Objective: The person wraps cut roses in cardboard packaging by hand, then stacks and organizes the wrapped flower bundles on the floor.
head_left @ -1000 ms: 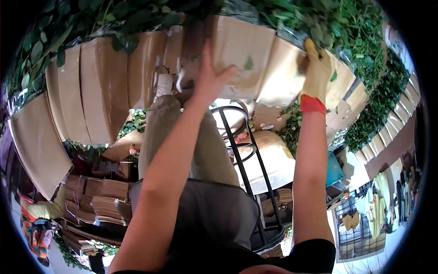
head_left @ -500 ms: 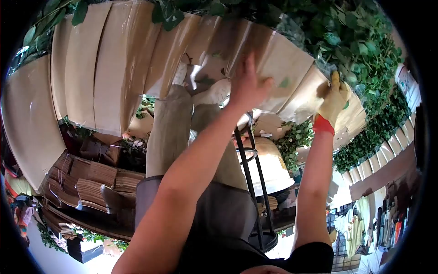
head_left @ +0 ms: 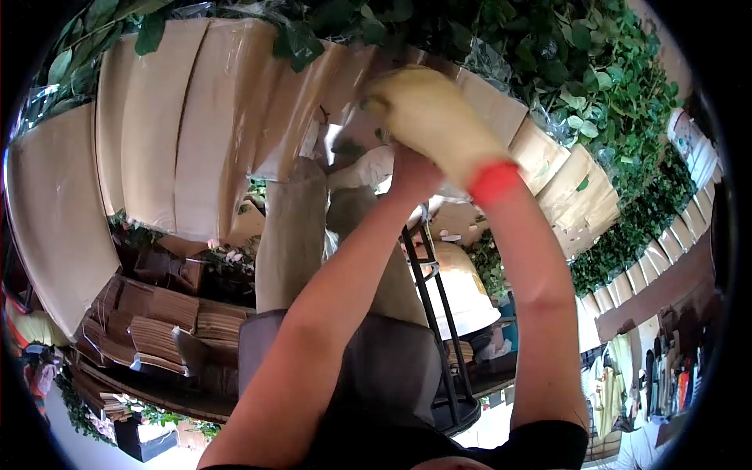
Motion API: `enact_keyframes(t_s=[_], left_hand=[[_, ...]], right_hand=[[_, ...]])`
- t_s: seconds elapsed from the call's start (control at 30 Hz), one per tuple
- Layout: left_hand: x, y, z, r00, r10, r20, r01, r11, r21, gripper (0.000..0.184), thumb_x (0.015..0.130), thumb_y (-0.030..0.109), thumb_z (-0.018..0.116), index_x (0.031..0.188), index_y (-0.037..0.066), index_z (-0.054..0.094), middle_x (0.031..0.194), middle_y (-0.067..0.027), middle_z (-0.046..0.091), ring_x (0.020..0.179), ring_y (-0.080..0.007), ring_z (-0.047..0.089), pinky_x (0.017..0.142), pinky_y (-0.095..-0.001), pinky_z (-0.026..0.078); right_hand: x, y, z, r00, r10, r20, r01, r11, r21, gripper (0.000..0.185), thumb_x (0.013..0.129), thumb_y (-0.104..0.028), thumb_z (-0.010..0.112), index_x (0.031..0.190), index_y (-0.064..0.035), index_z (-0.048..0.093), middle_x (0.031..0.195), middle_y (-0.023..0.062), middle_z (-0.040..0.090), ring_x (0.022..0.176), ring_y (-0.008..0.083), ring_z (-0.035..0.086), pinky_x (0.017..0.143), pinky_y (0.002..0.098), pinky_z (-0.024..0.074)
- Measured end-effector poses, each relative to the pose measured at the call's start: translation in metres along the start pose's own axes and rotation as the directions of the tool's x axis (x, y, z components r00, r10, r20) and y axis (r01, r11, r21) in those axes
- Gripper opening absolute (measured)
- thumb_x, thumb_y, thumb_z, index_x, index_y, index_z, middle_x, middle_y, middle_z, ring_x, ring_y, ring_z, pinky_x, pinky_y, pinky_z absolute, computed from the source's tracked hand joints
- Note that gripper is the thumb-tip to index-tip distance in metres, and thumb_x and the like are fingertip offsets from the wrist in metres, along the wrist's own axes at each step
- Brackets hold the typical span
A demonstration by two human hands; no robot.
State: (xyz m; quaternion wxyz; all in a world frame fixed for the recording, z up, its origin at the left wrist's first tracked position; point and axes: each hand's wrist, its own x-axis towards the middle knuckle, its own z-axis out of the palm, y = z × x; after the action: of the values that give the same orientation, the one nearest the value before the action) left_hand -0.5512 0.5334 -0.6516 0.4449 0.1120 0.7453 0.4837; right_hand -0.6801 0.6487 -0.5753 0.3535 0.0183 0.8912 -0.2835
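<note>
My right hand [head_left: 435,121] wears a yellow glove with a red cuff and is in front of a row of cardboard-wrapped bundles [head_left: 211,117]. Its fingers look curled but are smeared by motion; whether they hold anything I cannot make out. My bare left hand [head_left: 415,174] is just below and partly behind the glove, its fingers hidden. Clear plastic shines over the cardboard, and green leaves [head_left: 583,82] spill from the tops of the bundles. To the right, more cardboard wraps [head_left: 576,192] stand side by side near my right forearm.
A black metal stool [head_left: 439,313] stands close by my legs, with a white bucket [head_left: 462,294] behind it. Flattened cardboard [head_left: 168,321] is stacked at the lower left. Another leafy row in cardboard [head_left: 658,266] runs along the right. Clothes [head_left: 666,372] hang at the far right.
My gloved right hand has swung left from the right-hand bundles to in front of my left hand. My left hand has dropped slightly and is now mostly covered.
</note>
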Motion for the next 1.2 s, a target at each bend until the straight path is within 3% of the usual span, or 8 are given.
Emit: enact_keyframes(t_s=[0.07,0.2,0.3,0.57,0.7,0.87,1.0,1.2], left_hand=[[-0.004,0.005,-0.002,0.999,-0.036,0.041,0.038,0.998,-0.041,0.072,0.089,0.037,0.073,0.151,0.010,0.047,0.158,-0.0226,0.038,0.141,-0.0448,0.040,0.116,-0.0595,0.030],[-0.011,0.022,-0.007,0.996,0.027,-0.083,-0.028,1.000,-0.010,0.080,0.089,0.032,0.071,0.155,0.005,0.037,0.159,-0.0284,0.033,0.144,-0.0493,0.035,0.115,-0.0598,0.032],[-0.015,0.024,0.000,0.989,0.039,-0.139,-0.034,0.999,0.035,0.083,0.090,0.031,0.069,0.158,0.001,0.031,0.160,-0.0338,0.029,0.148,-0.0538,0.029,0.117,-0.0615,0.030],[-0.020,0.008,0.023,0.999,0.026,-0.028,-0.025,0.999,0.045,0.073,0.099,0.030,0.060,0.156,-0.005,0.030,0.159,-0.0376,0.029,0.149,-0.0575,0.024,0.122,-0.0647,0.024],[-0.027,0.002,0.038,0.997,0.041,-0.061,-0.037,0.998,0.056,0.071,0.101,0.029,0.058,0.155,-0.007,0.030,0.159,-0.0383,0.029,0.148,-0.0582,0.025,0.122,-0.0630,0.025],[-0.021,-0.010,0.025,0.994,0.106,-0.011,-0.105,0.994,0.042,0.065,0.105,0.028,0.053,0.157,-0.005,0.030,0.162,-0.0347,0.028,0.151,-0.0536,0.025,0.125,-0.0565,0.025],[-0.022,-0.006,-0.005,0.998,-0.055,-0.021,0.051,0.987,-0.151,0.063,0.108,0.029,0.051,0.157,-0.005,0.031,0.162,-0.0324,0.032,0.151,-0.0489,0.030,0.125,-0.0491,0.027],[-0.033,-0.037,-0.016,0.898,-0.326,-0.297,0.156,0.865,-0.477,0.052,0.110,0.024,0.051,0.150,-0.008,0.043,0.142,-0.0266,0.054,0.131,-0.0364,0.054,0.113,-0.0420,0.042]], right_hand=[[0.049,-0.028,-0.018,0.819,0.116,0.562,0.205,0.855,-0.476,0.041,0.062,-0.021,0.088,0.102,-0.0134,0.082,0.110,0.0142,0.078,0.119,0.0311,0.069,0.097,0.0414,0.0532],[0.112,0.071,0.115,0.978,0.168,0.120,-0.109,0.913,-0.394,0.055,0.080,-0.028,0.076,0.128,-0.0033,0.072,0.137,0.0223,0.065,0.127,0.0368,0.062,0.110,0.0519,0.0444],[0.106,0.066,0.139,0.851,0.524,0.031,-0.431,0.731,-0.529,0.056,0.099,-0.022,0.053,0.149,0.0034,0.052,0.152,0.0366,0.045,0.128,0.0479,0.057,0.114,0.0507,0.0433],[0.099,0.140,0.174,0.941,0.289,0.179,-0.082,0.705,-0.704,0.047,0.105,-0.036,0.048,0.136,-0.0060,0.067,0.145,0.0212,0.059,0.135,0.0351,0.055,0.109,0.0442,0.0476],[0.079,0.093,0.114,0.989,0.089,0.117,-0.005,0.813,-0.582,0.034,0.102,-0.033,0.056,0.114,-0.0096,0.077,0.116,0.0131,0.076,0.104,0.0345,0.071,0.091,0.0474,0.0562],[0.021,0.026,0.022,0.904,0.059,-0.423,0.013,0.986,0.166,0.031,0.100,-0.024,0.063,0.121,-0.0045,0.074,0.123,0.0182,0.073,0.113,0.0336,0.069,0.103,0.0407,0.0521],[-0.052,-0.019,0.014,0.714,0.524,-0.465,0.027,0.643,0.765,0.037,0.102,-0.021,0.066,0.135,-0.0060,0.067,0.134,0.0134,0.069,0.125,0.0273,0.064,0.113,0.0373,0.0450],[-0.091,-0.045,0.057,0.689,0.647,-0.327,0.020,0.433,0.901,0.045,0.103,-0.023,0.064,0.147,-0.0114,0.060,0.148,0.0111,0.061,0.140,0.0239,0.054,0.118,0.0361,0.0391]])
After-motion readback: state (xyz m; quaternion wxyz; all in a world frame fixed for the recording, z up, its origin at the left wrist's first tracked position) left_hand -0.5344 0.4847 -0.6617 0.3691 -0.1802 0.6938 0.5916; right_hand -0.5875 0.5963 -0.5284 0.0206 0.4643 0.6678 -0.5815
